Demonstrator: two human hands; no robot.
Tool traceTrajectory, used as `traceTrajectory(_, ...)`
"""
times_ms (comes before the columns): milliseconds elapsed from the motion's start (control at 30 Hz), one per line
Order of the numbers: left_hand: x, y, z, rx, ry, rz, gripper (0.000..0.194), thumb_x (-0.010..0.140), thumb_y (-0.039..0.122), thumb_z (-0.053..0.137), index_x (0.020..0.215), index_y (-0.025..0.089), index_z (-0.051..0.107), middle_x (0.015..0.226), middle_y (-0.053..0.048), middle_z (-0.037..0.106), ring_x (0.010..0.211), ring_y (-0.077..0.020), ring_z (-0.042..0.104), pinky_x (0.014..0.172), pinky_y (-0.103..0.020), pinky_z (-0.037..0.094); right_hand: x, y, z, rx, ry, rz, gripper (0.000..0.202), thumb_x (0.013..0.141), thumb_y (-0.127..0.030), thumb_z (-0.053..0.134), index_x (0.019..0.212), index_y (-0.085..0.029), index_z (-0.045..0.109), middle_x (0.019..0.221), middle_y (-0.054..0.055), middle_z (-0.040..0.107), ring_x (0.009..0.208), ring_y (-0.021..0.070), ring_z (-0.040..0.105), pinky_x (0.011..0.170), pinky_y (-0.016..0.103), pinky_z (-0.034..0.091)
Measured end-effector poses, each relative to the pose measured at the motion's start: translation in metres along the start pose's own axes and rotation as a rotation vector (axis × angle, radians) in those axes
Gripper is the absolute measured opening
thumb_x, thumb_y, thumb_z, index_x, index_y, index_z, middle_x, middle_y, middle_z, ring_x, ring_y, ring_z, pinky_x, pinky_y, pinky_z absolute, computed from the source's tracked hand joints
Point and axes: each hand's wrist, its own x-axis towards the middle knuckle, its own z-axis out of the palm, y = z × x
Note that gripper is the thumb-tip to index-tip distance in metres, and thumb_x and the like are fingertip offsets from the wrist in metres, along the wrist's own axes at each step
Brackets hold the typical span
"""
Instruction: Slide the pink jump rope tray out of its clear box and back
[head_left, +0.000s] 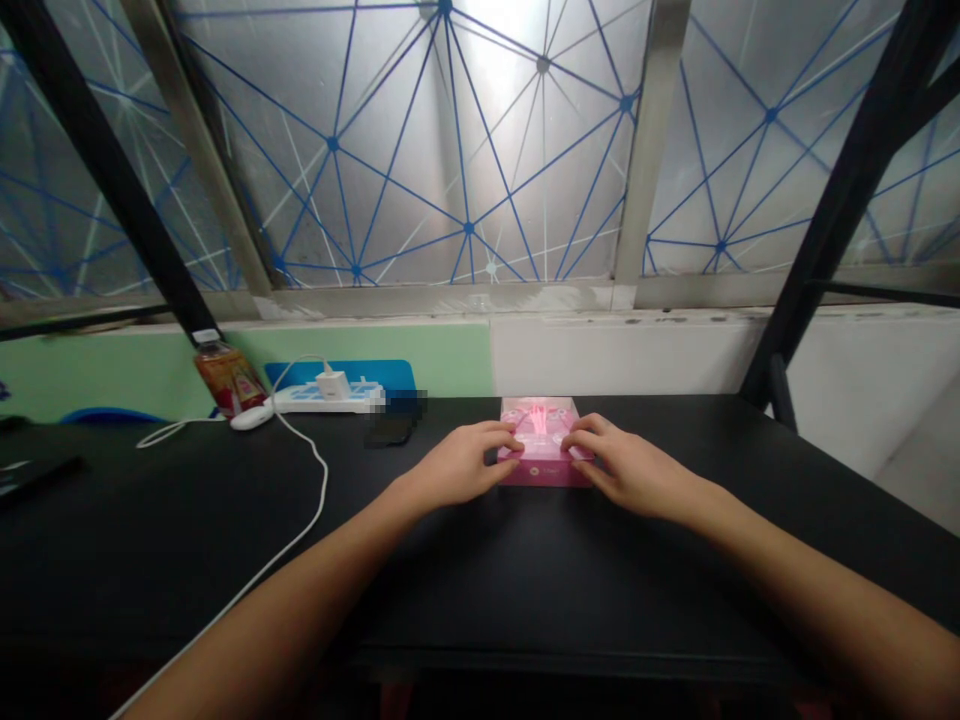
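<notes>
A pink box [541, 470] with a shiny, see-through-looking top lies flat on the black table [555, 590], near its back edge. My left hand [469, 462] is at the box's left side, with its fingertips on the left edge and the thumb at the front corner. On the opposite side, my right hand [626, 465] touches the right edge with bent fingers, its thumb near the front right corner. Both hands hold the box between them. The palms face inward and their undersides are hidden.
At the back left are a bottle [227, 378], a white mouse [252, 417], a white keyboard [326, 400] with a charger [333, 385] and a blurred dark phone-like object [391, 425]. A white cable [322, 480] runs toward the front left. Black posts flank the table.
</notes>
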Motion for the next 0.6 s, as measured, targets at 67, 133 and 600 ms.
traceTrajectory(67,-0.0004,-0.0009,-0.0001,0.0,-0.002,-0.005,0.024,0.09,0.029,0.058,0.109,0.021,0.069,0.128,-0.009,0.061,0.119,-0.0224,0.056,0.104,-0.036,0.041,-0.0006,0.0017,0.0002,0.02,0.009,-0.019,0.029,0.091,-0.016,0.048,0.118,-0.02,0.058,0.119,0.011,0.052,0.097,0.0213,0.059,0.09,0.038,0.049)
traceTrajectory(133,-0.001,-0.0006,-0.0001,-0.003,0.0,-0.005,0.024,0.09,0.029,0.058,0.11,0.021,0.069,0.128,-0.009,0.061,0.119,-0.0225,0.056,0.104,-0.036,0.041,-0.0006,0.0032,0.0013,0.045,0.021,-0.027,0.03,0.09,-0.014,0.049,0.117,-0.02,0.059,0.118,0.011,0.053,0.098,0.0214,0.059,0.091,0.038,0.049)
traceTrajectory(600,-0.0015,-0.0008,-0.0056,-0.089,-0.051,-0.036,0.041,0.078,0.008,0.052,0.114,0.022,0.062,0.132,-0.007,0.056,0.121,-0.0228,0.053,0.101,-0.036,0.044,0.0004,0.0014,-0.002,0.081,0.02,-0.025,0.041,0.082,-0.009,0.053,0.12,-0.023,0.06,0.121,0.01,0.056,0.103,0.0226,0.06,0.092,0.039,0.049)
